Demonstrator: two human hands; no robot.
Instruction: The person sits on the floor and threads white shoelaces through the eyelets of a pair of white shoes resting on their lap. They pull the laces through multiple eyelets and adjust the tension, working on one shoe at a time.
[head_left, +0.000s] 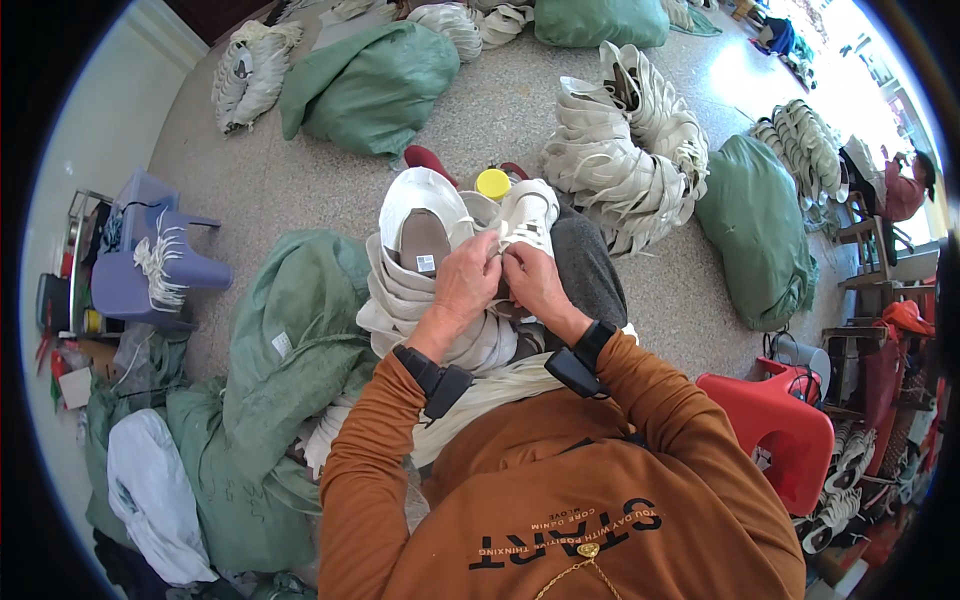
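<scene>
A white lace-up shoe [530, 207] lies over my lap with its toe pointing away from me. My left hand [468, 278] is closed, its fingertips pinched at the shoe's laced opening. Right beside it, my right hand [541, 284] is closed too, thumb and forefinger meeting at the same spot. The bit of lace between the fingertips is too small to make out. Against my left hand rests a nested row of white shoes [393, 285], the front one showing a brown insole with a small label. A bundle of white laces [487, 402] lies across my lap.
Green sacks [300, 330] lie to the left, and another green sack [757, 235] to the right. A ring of nested white shoes [610, 160] sits ahead. Also around me are a yellow-lidded container [493, 183], a purple stool [150, 285] holding laces, and a red stool [775, 425].
</scene>
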